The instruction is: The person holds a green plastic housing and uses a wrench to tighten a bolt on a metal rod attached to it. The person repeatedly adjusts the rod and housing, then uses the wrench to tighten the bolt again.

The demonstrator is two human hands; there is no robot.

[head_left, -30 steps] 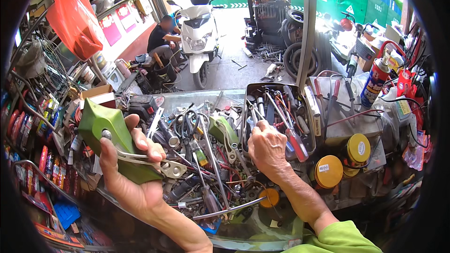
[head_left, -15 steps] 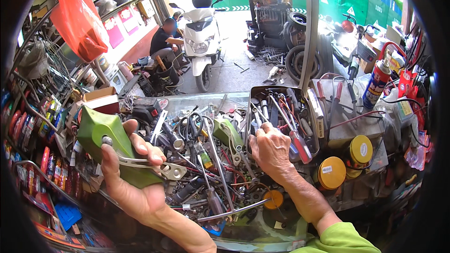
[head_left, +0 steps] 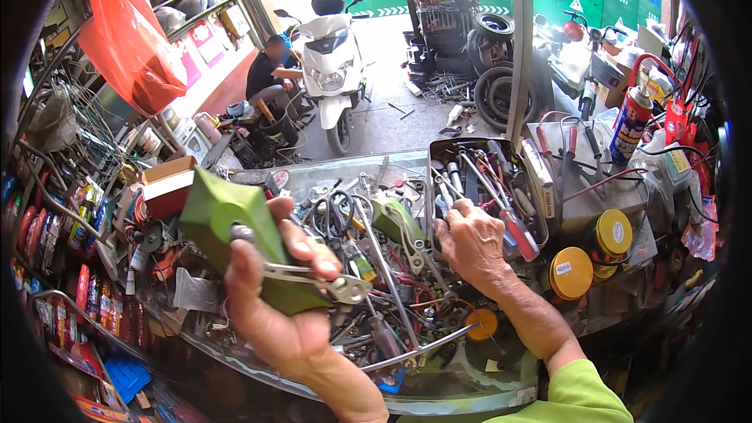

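My left hand [head_left: 286,329], slightly blurred, is closed around a green angular rear-view mirror [head_left: 223,207] with a silver metal arm. Its thumb presses by the round bolt on the shell, and the mirror is held above the cluttered glass counter [head_left: 462,406]. A similar green mirror [head_left: 394,221] lies among loose tools and parts. My right hand [head_left: 476,243] reaches over the near left side of a rectangular tool tin [head_left: 430,188]. Its fingers are bent together at grey metal tools; what they grip is hidden. A red-handled screwdriver [head_left: 520,239] lies beside that hand in the tin.
Two yellow-lidded jars [head_left: 570,272] and a spray can [head_left: 630,127] stand to the right. An orange bag [head_left: 129,47] hangs at the upper left. Beyond the counter, a person [head_left: 270,74] crouches by a white scooter [head_left: 333,70]. A post [head_left: 518,47] rises behind the tin.
My left hand has moved right with the green mirror. My right hand stays at the tin. The whole view has shifted slightly.
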